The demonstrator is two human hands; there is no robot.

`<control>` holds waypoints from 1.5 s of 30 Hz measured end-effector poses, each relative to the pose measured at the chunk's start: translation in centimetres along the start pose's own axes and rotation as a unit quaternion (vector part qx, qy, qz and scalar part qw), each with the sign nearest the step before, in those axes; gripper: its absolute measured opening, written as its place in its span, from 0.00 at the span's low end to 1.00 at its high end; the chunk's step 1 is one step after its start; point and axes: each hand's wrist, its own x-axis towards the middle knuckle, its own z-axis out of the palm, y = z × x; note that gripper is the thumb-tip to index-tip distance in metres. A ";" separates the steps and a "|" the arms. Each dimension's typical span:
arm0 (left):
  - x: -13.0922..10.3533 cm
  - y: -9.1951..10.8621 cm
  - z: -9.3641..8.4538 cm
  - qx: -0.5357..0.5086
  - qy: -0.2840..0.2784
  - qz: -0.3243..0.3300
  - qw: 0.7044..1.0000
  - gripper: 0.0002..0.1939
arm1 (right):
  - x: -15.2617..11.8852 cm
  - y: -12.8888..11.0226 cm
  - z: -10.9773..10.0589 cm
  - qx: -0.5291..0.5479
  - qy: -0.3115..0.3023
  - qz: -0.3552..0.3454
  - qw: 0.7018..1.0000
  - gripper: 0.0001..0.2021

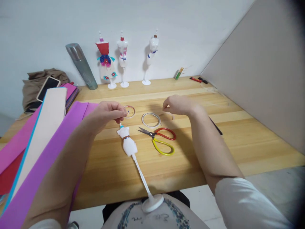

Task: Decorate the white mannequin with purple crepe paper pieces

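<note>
My left hand (pixel 108 113) is closed in a pinch just above the neck of a small white doll mannequin (pixel 130 144). Whatever its fingertips hold, if anything, is too small to name. A teal band circles the mannequin's neck and a brown one its waist; it lies tilted, its round base over the table's front edge against my lap. To the right, my right hand (pixel 177 105) is closed too, fingers curled down and their contents hidden. Between the hands lie a white tape roll (pixel 151 120) and scissors (pixel 156 136) with red and yellow handles, blades apart.
Behind my left hand lies a ring with reddish marks (pixel 130 112). Dressed mannequins (pixel 104 60) and a grey bottle (pixel 82 66) stand along the wall. Coloured sheets (pixel 51 149), a phone (pixel 49 87) and brown cloth (pixel 45 76) fill the left side. A green tube (pixel 179 73) stands at back right.
</note>
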 end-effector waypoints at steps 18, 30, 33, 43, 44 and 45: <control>0.4 -0.6 0.1 -0.024 -0.065 -0.009 0.998 0.10 | -1.9 -11.4 5.1 0.560 -0.096 -0.005 0.823 0.15; 1.2 -2.7 -1.5 0.121 -0.078 -0.120 0.982 0.06 | -1.0 -11.4 8.0 0.560 -0.089 0.081 0.820 0.10; 1.7 -4.4 -2.0 0.182 -0.090 -0.154 0.967 0.07 | -0.5 -11.4 10.2 0.523 -0.114 0.123 0.836 0.08; 2.3 -6.4 -1.8 0.262 -0.128 -0.123 0.949 0.04 | -0.1 -10.9 12.7 0.352 -0.107 0.055 0.928 0.05; 2.3 -6.4 -1.8 0.262 -0.129 -0.119 0.949 0.04 | -0.1 -10.9 12.7 0.353 -0.109 0.053 0.928 0.04; 2.3 -6.4 -1.9 0.260 -0.131 -0.118 0.949 0.04 | -0.1 -10.8 12.7 0.352 -0.109 0.052 0.928 0.04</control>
